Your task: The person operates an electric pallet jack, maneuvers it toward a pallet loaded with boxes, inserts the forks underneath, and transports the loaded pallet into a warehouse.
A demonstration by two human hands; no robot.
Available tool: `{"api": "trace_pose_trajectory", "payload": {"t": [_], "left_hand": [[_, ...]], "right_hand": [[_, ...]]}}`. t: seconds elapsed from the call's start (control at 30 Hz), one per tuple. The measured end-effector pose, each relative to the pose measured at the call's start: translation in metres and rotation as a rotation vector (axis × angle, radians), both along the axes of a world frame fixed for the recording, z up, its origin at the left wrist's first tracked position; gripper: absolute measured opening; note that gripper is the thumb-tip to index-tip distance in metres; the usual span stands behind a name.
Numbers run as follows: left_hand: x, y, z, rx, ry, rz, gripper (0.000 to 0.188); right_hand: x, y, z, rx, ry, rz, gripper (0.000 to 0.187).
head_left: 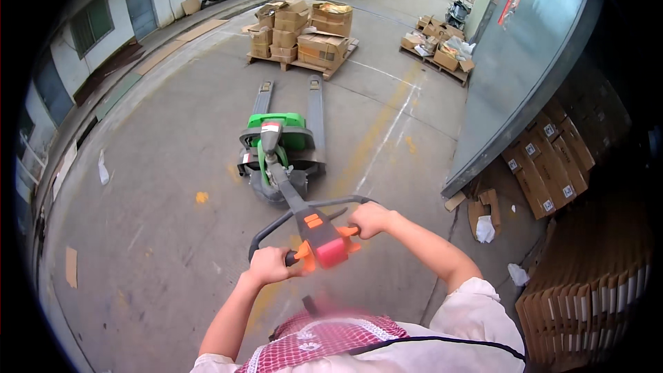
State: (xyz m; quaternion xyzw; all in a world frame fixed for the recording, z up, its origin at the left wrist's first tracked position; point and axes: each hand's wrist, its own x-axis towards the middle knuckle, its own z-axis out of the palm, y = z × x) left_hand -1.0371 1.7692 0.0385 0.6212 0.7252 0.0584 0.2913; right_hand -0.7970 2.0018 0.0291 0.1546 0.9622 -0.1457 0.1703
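Here your hands are apart, each clamped on the looped handle (pixel 314 224) of the green pallet jack (pixel 283 145): the left hand (pixel 269 266) on its near left side, the right hand (pixel 371 219) on its right. The jack stands on the concrete floor (pixel 173 166), forks pointing toward a pallet of cardboard boxes (pixel 304 34) well ahead.

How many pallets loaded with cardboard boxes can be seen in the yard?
2. One loaded pallet stands straight beyond the green pallet truck; the second pallet lies farther right, by the grey wall. Others may be hidden.
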Motion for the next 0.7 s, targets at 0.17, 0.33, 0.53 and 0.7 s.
{"api": "trace_pose_trajectory", "payload": {"t": [0.17, 0.33, 0.53, 0.7], "left_hand": [[0.065, -0.037, 0.000, 0.149, 0.058, 0.043, 0.066], [0.099, -0.073, -0.010, 0.220, 0.102, 0.017, 0.031], [0.125, -0.155, -0.053, 0.164, 0.109, 0.010, 0.034], [0.151, -0.213, -0.044, 0.091, 0.078, -0.056, 0.046]], "right_hand": [[0.060, -0.038, 0.003, 0.061, 0.025, -0.029, 0.012], [0.104, -0.084, -0.006, 0.098, 0.043, -0.099, 0.017], [0.136, -0.187, -0.043, 0.100, -0.001, -0.134, 0.013], [0.173, -0.245, -0.044, 0.022, 0.003, -0.089, 0.015]]}}
